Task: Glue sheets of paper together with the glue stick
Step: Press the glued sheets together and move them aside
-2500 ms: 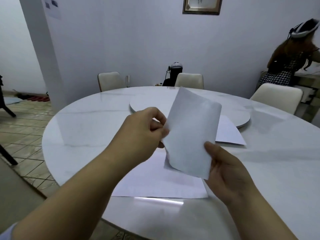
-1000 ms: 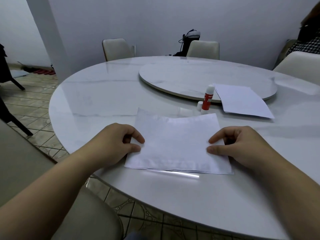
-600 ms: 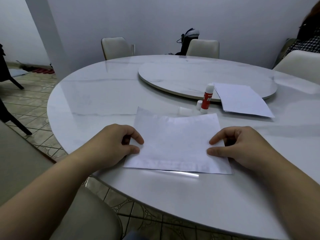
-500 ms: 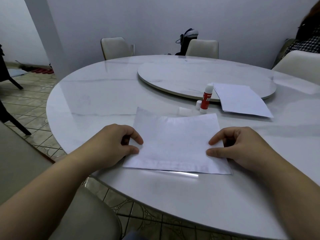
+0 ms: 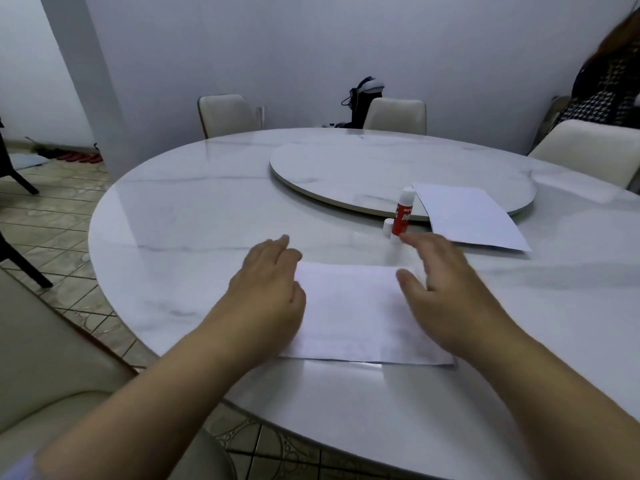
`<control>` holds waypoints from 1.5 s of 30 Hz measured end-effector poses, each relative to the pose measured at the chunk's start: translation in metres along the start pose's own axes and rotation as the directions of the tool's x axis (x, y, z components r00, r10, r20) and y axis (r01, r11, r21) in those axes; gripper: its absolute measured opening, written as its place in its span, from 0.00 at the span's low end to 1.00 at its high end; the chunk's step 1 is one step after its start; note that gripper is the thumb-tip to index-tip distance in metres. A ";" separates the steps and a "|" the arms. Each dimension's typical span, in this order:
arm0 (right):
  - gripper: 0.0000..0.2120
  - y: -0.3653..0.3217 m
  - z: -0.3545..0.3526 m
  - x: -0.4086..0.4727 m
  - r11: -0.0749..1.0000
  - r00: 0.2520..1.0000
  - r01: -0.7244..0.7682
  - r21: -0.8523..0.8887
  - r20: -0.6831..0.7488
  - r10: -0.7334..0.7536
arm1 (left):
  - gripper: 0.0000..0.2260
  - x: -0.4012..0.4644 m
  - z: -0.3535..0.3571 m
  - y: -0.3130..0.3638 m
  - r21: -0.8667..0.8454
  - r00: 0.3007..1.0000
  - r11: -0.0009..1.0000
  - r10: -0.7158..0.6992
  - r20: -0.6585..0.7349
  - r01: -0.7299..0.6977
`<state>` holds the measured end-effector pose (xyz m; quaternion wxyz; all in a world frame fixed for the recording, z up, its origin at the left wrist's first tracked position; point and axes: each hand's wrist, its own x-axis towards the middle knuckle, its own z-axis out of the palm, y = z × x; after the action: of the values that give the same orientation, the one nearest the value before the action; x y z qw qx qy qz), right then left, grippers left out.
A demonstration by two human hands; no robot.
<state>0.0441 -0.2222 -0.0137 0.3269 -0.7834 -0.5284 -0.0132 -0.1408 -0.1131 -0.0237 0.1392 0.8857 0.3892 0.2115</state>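
A white sheet of paper (image 5: 353,313) lies flat near the front edge of the round marble table (image 5: 194,216). My left hand (image 5: 268,292) rests flat on its left part, fingers stretched forward. My right hand (image 5: 440,289) lies flat on its right part, fingers spread and slightly blurred. A red glue stick (image 5: 403,216) stands upright just beyond my right fingertips, uncapped, with its white cap (image 5: 388,227) beside it. More white sheets (image 5: 467,216) lie to the right, partly on the turntable.
A raised round turntable (image 5: 363,171) fills the table's middle. Cream chairs stand around the table: (image 5: 227,114), (image 5: 394,114), (image 5: 588,147). A person in a checked top (image 5: 609,84) is at the far right. Tiled floor lies to the left.
Both hands have let go of the sheet's side edges and slid forward onto it, palms flat with fingers spread. The sheet stays flat on the table.
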 end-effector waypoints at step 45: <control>0.29 0.121 -0.037 0.108 0.631 0.999 0.017 -0.776 -0.010 -0.040 | 0.27 0.033 0.044 0.023 0.201 0.962 0.980 -0.044 0.270 -0.012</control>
<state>0.2048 -0.1810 -0.0055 -0.0343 -0.8391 -0.4795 -0.2544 -0.0851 -0.1071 -0.0439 0.1032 0.9127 0.3927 0.0457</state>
